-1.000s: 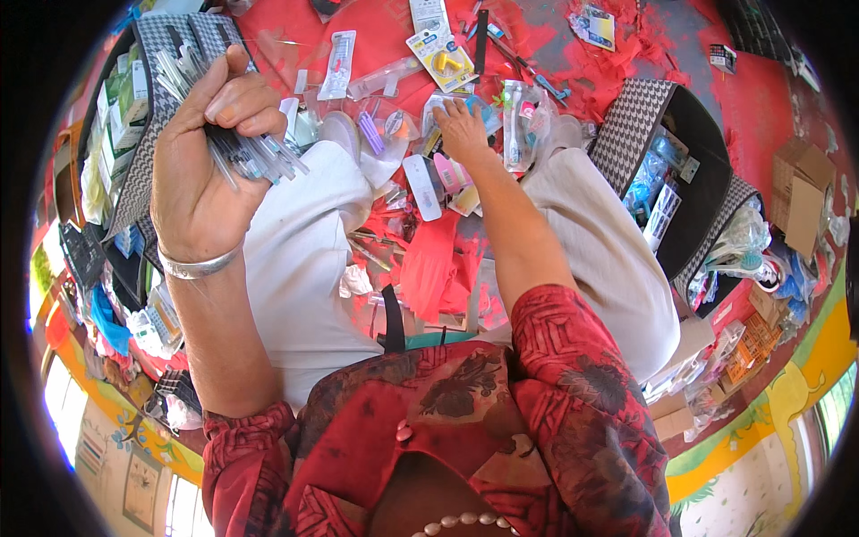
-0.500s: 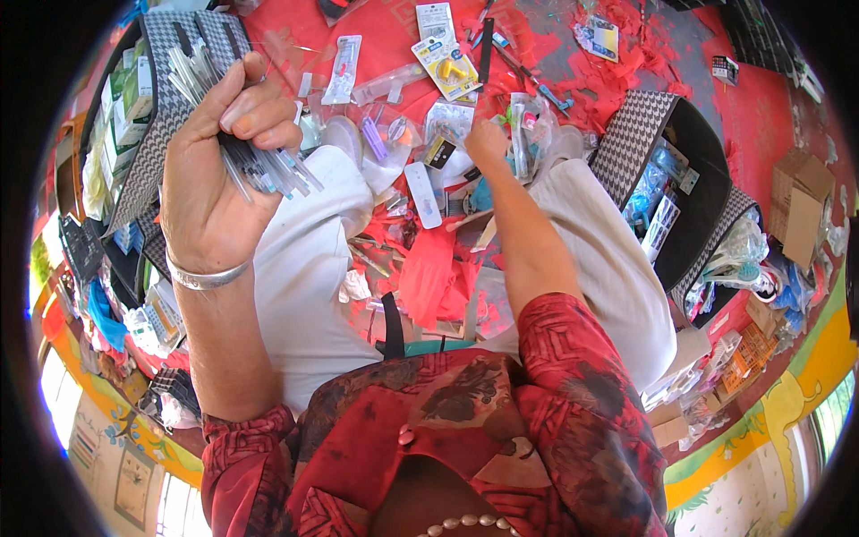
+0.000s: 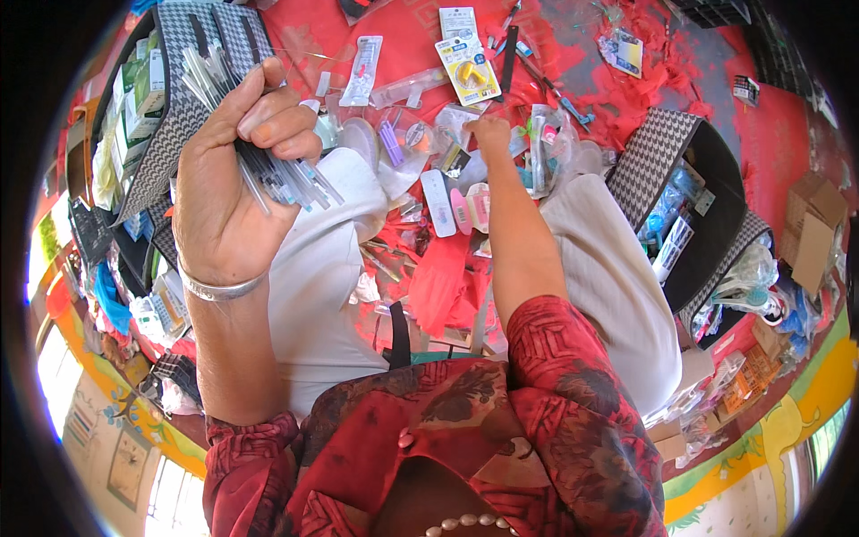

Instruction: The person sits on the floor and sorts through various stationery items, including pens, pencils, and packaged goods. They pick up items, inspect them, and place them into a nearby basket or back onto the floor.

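Seen from above, a person in a red patterned top and pale trousers sits on a red floor covering (image 3: 769,152) strewn with small packaged goods. The left hand (image 3: 234,192), raised on the left side of the view with a silver bangle (image 3: 217,288) at the wrist, is closed in a fist around a bundle of thin clear plastic sleeves (image 3: 268,170), whose ends stick out above and below the fingers. The right hand (image 3: 491,134) reaches forward and down into the heap of small packets (image 3: 465,192) lying between the knees; its fingers are curled onto the heap, but whether they pinch anything cannot be told. A yellow carded packet (image 3: 468,70) lies just beyond it. Open houndstooth-patterned bags stand on both sides: the left bag (image 3: 183,80) behind the raised hand, the right bag (image 3: 662,161) near the right knee.
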`<state>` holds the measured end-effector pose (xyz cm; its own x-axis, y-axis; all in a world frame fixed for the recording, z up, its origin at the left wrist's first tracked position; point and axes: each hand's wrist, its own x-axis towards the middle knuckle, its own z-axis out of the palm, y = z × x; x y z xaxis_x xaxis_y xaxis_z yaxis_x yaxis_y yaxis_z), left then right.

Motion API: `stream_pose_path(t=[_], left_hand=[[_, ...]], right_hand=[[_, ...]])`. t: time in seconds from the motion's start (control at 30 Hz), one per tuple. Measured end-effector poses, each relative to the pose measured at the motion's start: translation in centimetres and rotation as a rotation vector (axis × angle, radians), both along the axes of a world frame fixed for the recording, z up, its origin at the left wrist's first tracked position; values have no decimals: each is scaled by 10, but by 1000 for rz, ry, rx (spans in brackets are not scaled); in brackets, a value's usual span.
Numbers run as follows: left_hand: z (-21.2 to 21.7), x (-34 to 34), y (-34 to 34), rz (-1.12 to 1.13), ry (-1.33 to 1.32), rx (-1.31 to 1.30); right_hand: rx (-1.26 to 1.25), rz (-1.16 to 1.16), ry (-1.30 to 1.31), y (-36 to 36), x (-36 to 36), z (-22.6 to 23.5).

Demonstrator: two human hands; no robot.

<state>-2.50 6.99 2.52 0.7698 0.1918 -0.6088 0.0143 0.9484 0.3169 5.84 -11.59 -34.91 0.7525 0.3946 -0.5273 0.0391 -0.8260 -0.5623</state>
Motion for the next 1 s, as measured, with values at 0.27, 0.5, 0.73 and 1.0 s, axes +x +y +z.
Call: stream_pose_path(t=[0.27, 0.5, 0.73, 1.0], left_hand=[[1, -1, 3, -27, -65, -38], [0, -4, 8, -11, -55, 5], [0, -6, 8, 5, -57, -20], [3, -5, 6, 60, -18, -4]], right_hand=[[303, -521, 268, -68, 63, 46], [-277, -351, -517, -74, 83, 55], [-70, 288, -167, 49, -12, 48], [-191, 217, 78, 46, -56, 15]])
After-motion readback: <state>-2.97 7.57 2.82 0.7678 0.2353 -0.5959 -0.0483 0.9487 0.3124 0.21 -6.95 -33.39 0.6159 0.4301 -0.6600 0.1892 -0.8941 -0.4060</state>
